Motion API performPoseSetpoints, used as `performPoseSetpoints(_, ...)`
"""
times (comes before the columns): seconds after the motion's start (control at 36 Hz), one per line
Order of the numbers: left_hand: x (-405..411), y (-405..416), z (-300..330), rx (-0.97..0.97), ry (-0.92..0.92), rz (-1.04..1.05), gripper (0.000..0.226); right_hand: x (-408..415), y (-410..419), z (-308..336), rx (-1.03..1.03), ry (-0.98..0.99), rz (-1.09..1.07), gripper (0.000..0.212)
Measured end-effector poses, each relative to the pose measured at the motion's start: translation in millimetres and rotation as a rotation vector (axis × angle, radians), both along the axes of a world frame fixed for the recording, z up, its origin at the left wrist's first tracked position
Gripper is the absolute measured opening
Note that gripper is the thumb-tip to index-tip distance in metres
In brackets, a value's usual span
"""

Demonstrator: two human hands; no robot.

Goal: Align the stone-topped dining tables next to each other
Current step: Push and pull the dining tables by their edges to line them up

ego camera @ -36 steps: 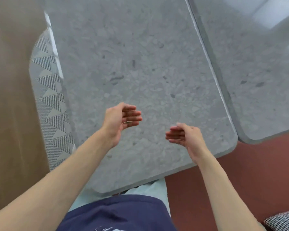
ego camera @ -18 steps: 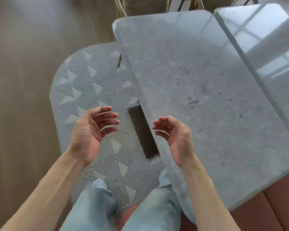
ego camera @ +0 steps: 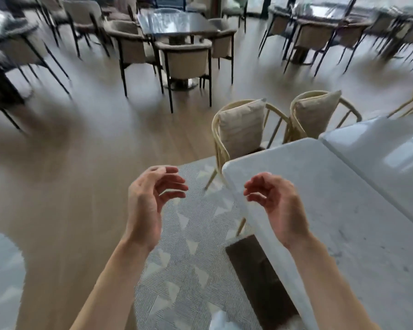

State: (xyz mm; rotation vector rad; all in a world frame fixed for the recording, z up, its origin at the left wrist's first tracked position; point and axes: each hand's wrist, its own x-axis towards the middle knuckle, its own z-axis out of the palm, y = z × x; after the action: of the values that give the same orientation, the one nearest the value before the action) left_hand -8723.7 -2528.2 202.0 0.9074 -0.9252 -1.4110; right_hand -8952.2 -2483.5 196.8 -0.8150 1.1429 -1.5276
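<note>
While raised free at chest height, left hand and right hand: both empty, fingers loosely curled, palms turned toward each other, gripping nothing.

Under and to the right of the right hand, near stone-topped surface: pale grey, speckled, polished, with rounded corners and a thin rim. Beyond its far long edge, second stone-topped surface: same pale slab, glossier with window glare, lying just beside the first along a narrow dark seam; whether touching or a hair apart, cannot tell.

By the look of it, alignment step close to finished or between pushes: edges roughly parallel, far corners not quite level. Next move likely calling for flat palms or a curled grip on the near rim, then a steady shove or slide toward the seam; heavy stone tops apt to drag on the rug rather than glide.

Below both hands, patterned rug: woven grey with pale triangles and fine hatching. Below the right hand, dark brown base, blocky and matte. Ahead of the right hand, two cane chairs with curved frames and ribbed beige cushions. Ahead of the left hand, wooden floor, smooth and tan. Farther off, blurred dark-legged chairs around a glossy table.
</note>
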Motion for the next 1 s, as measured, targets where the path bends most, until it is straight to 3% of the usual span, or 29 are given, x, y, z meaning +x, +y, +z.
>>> performPoseSetpoints(0.17,-1.2,-92.6,-8.0,-0.031,-0.029,-0.025,0.027,-1.9,-87.6,4.2,-0.060,0.095,-0.046,0.037)
performPoseSetpoints(0.28,4.5,-176.7,-7.4,-0.050,-0.083,-0.033,0.028,-0.1,-179.2,8.6,-0.111,0.123,-0.107,0.029)
performPoseSetpoints(0.56,36.0,-384.7,70.9,-0.198,-0.120,0.018,0.026,20.5,-387.0,69.5,-0.247,0.193,-0.128,0.028)
performPoseSetpoints(0.69,49.9,-487.7,77.8,-0.257,-0.079,0.032,0.026,12.8,-487.8,93.8,-0.297,0.288,-0.149,0.028)
performPoseSetpoints(0.89,34.7,-660.3,48.1,-0.230,-0.072,-0.088,0.030,-2.2,-624.4,79.2,-0.280,0.331,-0.354,0.027)
performPoseSetpoints(1.0,-1.9,-758.9,66.0,-0.225,-0.079,-0.205,0.030,-13.2,-692.3,88.9,-0.260,0.287,-0.554,0.032)
